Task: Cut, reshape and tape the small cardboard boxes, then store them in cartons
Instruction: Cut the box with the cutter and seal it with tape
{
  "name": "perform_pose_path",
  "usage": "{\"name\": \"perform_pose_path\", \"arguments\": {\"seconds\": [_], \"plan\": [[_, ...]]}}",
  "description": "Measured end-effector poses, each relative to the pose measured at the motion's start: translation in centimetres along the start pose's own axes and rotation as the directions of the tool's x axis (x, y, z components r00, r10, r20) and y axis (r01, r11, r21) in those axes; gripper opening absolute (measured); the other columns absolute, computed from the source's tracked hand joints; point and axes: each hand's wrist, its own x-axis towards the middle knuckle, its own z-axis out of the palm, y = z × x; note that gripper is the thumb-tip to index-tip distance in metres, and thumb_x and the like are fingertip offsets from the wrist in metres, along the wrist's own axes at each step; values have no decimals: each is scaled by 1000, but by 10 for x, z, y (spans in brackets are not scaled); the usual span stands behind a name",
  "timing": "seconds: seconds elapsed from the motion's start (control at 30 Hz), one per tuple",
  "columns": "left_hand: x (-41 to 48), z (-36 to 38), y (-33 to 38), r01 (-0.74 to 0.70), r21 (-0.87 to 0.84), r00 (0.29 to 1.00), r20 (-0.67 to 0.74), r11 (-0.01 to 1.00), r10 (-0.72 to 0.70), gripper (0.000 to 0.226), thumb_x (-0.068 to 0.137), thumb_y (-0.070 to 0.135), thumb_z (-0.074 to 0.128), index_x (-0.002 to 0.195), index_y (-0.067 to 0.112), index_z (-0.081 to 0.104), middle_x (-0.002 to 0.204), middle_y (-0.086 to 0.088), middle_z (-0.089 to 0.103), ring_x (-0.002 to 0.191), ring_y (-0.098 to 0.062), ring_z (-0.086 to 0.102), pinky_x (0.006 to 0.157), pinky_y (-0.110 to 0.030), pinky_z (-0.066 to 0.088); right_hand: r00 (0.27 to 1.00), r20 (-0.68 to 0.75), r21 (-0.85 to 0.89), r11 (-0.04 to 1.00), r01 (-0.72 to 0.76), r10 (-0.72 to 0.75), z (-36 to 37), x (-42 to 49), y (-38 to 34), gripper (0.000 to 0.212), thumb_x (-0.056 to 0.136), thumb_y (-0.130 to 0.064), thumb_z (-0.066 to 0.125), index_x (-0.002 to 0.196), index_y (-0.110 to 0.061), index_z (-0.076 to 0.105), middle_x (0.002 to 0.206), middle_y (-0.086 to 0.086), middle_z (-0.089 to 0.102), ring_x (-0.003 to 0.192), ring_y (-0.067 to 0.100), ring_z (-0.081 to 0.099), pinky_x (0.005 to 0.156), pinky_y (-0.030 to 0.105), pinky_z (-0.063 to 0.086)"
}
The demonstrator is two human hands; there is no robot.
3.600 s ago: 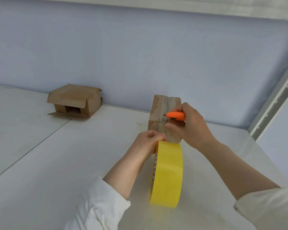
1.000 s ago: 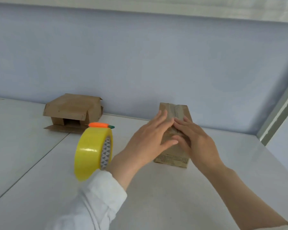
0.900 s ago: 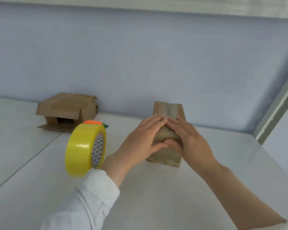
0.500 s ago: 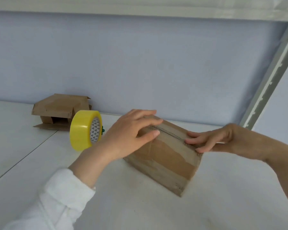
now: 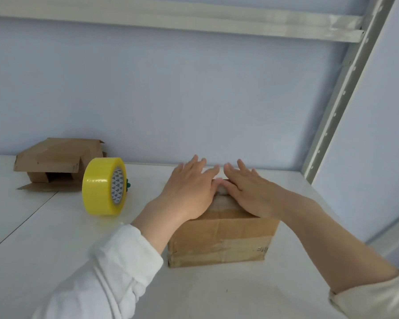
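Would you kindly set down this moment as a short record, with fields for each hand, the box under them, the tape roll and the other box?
Left hand: flat, pressing the top of the closed brown cardboard box
Right hand: flat beside the left, pressing the same top
Pressed box: on the white table, tape band across its near face
Tape: yellow tape roll standing on edge, left of that box, apart
Other box: open-flapped brown cardboard box, back left by the pale blue wall

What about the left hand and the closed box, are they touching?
Touching. The head view shows the left hand lying flat, palm down, on top of the closed box.
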Motion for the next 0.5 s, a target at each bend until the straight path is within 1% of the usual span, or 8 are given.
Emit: {"name": "perform_pose_path", "arguments": {"seconds": [0.03, 0.07, 0.13, 0.2, 0.3, 0.33, 0.43, 0.5], "plan": [[3, 3, -1, 7, -13, 998, 59, 1000, -6, 47, 102, 38, 14, 147, 27, 21, 154, 1, 22, 143, -17, 15, 113, -36, 16, 1000, -13, -48, 999, -10, 10, 6, 3, 1, 56, 101, -40, 10, 151, -16, 0, 159, -6, -3, 144, 10, -13, 116, 29, -5], [6, 6, -3, 10, -23, 996, 89, 1000, -8, 47, 102, 38, 14, 147, 27, 22, 153, 3, 25, 141, -17, 20, 112, -35, 19, 999, -33, -80, 997, -23, 20, 10, 6, 2, 56, 101, -39, 9, 151, -16, -1, 159, -6, -4, 144, 9, -14, 116, 28, -6], [8, 9, -4, 1, -31, 996, 94, 1000, 2, 47, 102, 38, 14, 147, 28, 21, 152, 6, 27, 138, -17, 27, 110, -35, 22, 998, -51, -109, 993, -40, 35, 15, 7, 3, 55, 101, -39, 8, 151, -17, -2, 159, -6, -5, 143, 8, -14, 116, 28, -8], [7, 8, -3, 0, -20, 996, 94, 1000, 1, 48, 102, 39, 13, 148, 28, 19, 153, 6, 26, 138, -18, 27, 111, -35, 21, 999, 3, -105, 993, -47, 48, 10, 6, 3, 56, 101, -40, 8, 150, -17, -5, 158, -6, -8, 143, 8, -15, 116, 28, -9], [7, 7, -3, -2, -24, 995, 96, 1000, 4, 48, 101, 40, 12, 148, 28, 17, 154, 5, 24, 140, -18, 24, 112, -34, 18, 992, 123, -74, 997, -27, 36, -4, 9, 3, 56, 101, -40, 8, 149, -17, -9, 158, -6, -12, 142, 8, -18, 115, 29, -10], [7, 8, -4, -3, -32, 995, 95, 999, 6, 48, 101, 40, 12, 148, 28, 17, 154, 5, 24, 140, -17, 23, 112, -34, 17, 991, 132, -73, 997, -19, 29, -4, 9, 4, 56, 101, -40, 7, 149, -17, -9, 158, -6, -12, 142, 8, -18, 115, 28, -10], [11, 11, -6, -7, -11, 997, 82, 1000, 8, 49, 101, 39, 12, 148, 27, 17, 154, 5, 22, 140, -17, 21, 113, -35, 16, 1000, 23, -136, 990, -17, 20, 6, 7, 6, 56, 101, -41, 7, 150, -19, -8, 158, -8, -11, 143, 6, -16, 116, 27, -9], [12, 12, -5, 8, 14, 992, 129, 1000, -10, 49, 101, 39, 11, 148, 25, 16, 155, 3, 18, 142, -18, 17, 114, -37, 15, 1000, -12, -138, 990, -18, 17, 12, 7, 5, 56, 101, -41, 9, 150, -20, -5, 158, -8, -9, 143, 6, -14, 117, 27, -8]]}}
